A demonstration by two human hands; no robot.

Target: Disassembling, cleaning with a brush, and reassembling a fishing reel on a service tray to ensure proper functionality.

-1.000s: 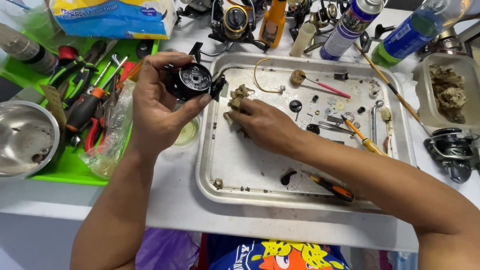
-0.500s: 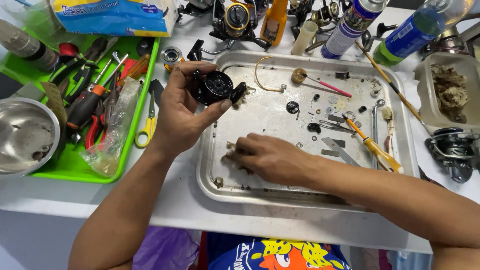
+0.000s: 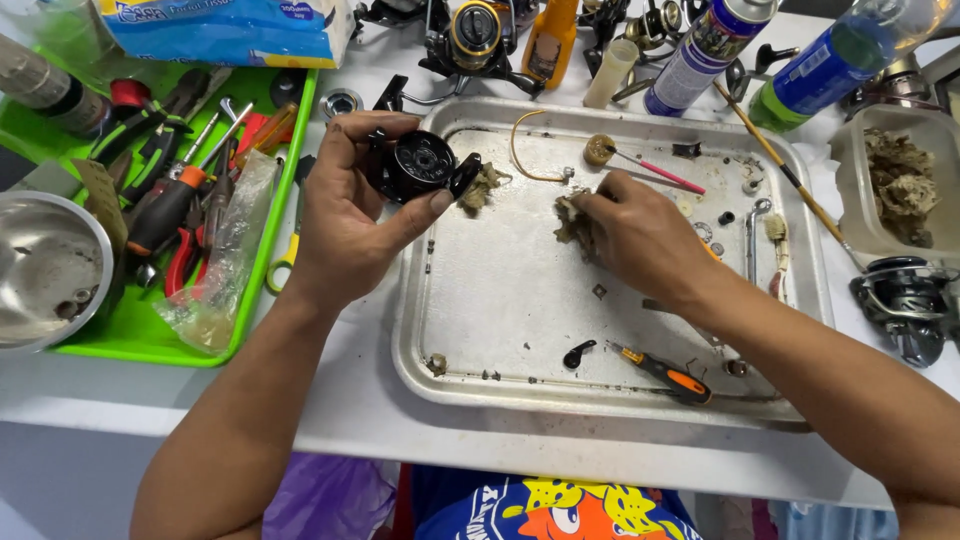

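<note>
Your right hand [image 3: 640, 235] has moved up from 6 o'clock of the tray [image 3: 500, 330] and now pinches a dirty rag [image 3: 572, 222]; your left hand [image 3: 350, 215] still grips the black reel part [image 3: 418, 165].

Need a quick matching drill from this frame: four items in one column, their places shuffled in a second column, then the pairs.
Items:
1. black reel part
2. dirty wad of tissue
3. orange-handled screwdriver
4. red-handled pliers

Places:
A. in the green tray
B. pinched under the right hand
C. held up in the left hand
D. lying near the front edge of the metal tray

Pairs: 1-C, 2-B, 3-D, 4-A
</note>
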